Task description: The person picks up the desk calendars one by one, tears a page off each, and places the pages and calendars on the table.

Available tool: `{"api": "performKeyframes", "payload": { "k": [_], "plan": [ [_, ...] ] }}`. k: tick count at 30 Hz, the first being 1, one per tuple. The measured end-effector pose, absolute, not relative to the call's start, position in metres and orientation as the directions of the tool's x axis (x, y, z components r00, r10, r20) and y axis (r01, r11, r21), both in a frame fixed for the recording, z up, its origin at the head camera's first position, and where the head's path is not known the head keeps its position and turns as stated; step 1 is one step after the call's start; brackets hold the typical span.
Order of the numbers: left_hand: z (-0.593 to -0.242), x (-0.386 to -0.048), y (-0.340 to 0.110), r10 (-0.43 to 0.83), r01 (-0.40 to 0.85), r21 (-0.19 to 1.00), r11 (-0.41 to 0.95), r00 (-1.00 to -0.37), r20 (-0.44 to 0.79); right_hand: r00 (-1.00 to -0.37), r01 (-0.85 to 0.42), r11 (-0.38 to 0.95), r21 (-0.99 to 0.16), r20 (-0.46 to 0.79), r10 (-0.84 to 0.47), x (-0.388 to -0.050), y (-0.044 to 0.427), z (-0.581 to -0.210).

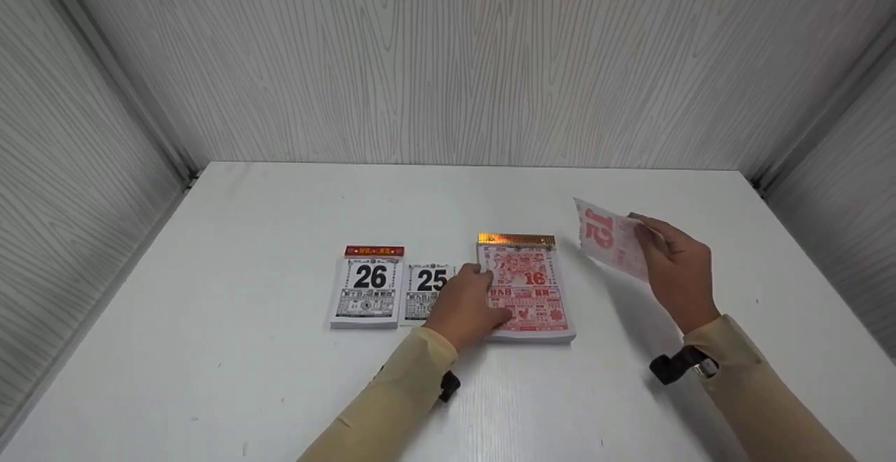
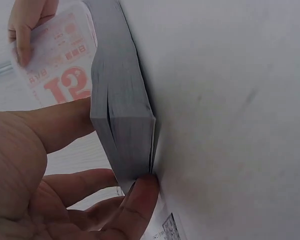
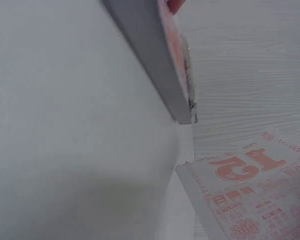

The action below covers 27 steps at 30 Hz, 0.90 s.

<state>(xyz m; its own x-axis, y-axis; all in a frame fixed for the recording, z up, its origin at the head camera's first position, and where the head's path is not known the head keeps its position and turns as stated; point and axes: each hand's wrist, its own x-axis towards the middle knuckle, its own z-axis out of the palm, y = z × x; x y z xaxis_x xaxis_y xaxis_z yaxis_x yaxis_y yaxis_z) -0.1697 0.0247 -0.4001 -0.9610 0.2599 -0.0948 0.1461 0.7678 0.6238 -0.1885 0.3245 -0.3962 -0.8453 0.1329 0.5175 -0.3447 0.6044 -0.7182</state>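
Note:
A tear-off calendar (image 1: 532, 273) with a gold top strip and a red-printed page numbered 16 lies on the table. My left hand (image 1: 469, 308) grips its left side, thumb over the front page and fingers along the thick edge of the pad (image 2: 125, 95). Off to the right, my right hand (image 1: 675, 266) pinches a loose calendar sheet (image 1: 605, 238) by one end and holds it raised. The right wrist view shows a red 15 on this sheet (image 3: 250, 190); that hand's fingers are out of sight there.
Left of the gripped calendar lies a smaller calendar (image 1: 367, 287) with a red strip and a black 26. Beside it is a sheet (image 1: 427, 283) with a black 25, partly covered by my left hand. Wood-grain panels (image 1: 448, 63) wall the white table (image 1: 280, 392).

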Motion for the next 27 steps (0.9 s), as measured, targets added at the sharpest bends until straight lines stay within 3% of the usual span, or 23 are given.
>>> {"api": "performKeyframes", "payload": {
  "k": [8,11,14,18,23,27],
  "plan": [
    [-0.400,-0.169,0.024,0.292,0.209,0.546,0.811,-0.954,-0.067,-0.652,-0.502,0.836,-0.222,0.732,-0.197,-0.187,0.325,-0.395],
    [-0.398,-0.168,0.024,0.297,0.220,0.529,0.820,-0.953,-0.064,-0.595,-0.516,0.850,-0.106,0.758,-0.267,-0.189,0.324,-0.391],
    [-0.396,-0.168,0.025,0.298,0.222,0.525,0.822,-0.952,-0.064,-0.578,-0.534,0.844,-0.051,0.750,-0.321,-0.191,0.326,-0.390],
    [-0.396,-0.168,0.025,0.301,0.225,0.525,0.821,-0.952,-0.062,-0.639,-0.549,0.835,-0.026,0.657,-0.400,-0.189,0.326,-0.395],
    [-0.396,-0.167,0.024,0.301,0.229,0.520,0.823,-0.952,-0.057,-0.787,-0.516,0.854,-0.064,0.428,-0.444,-0.182,0.319,-0.404],
    [-0.398,-0.168,0.024,0.295,0.219,0.529,0.820,-0.953,-0.064,-0.854,-0.490,0.866,-0.098,0.256,-0.453,-0.179,0.314,-0.410]
  ]
}}
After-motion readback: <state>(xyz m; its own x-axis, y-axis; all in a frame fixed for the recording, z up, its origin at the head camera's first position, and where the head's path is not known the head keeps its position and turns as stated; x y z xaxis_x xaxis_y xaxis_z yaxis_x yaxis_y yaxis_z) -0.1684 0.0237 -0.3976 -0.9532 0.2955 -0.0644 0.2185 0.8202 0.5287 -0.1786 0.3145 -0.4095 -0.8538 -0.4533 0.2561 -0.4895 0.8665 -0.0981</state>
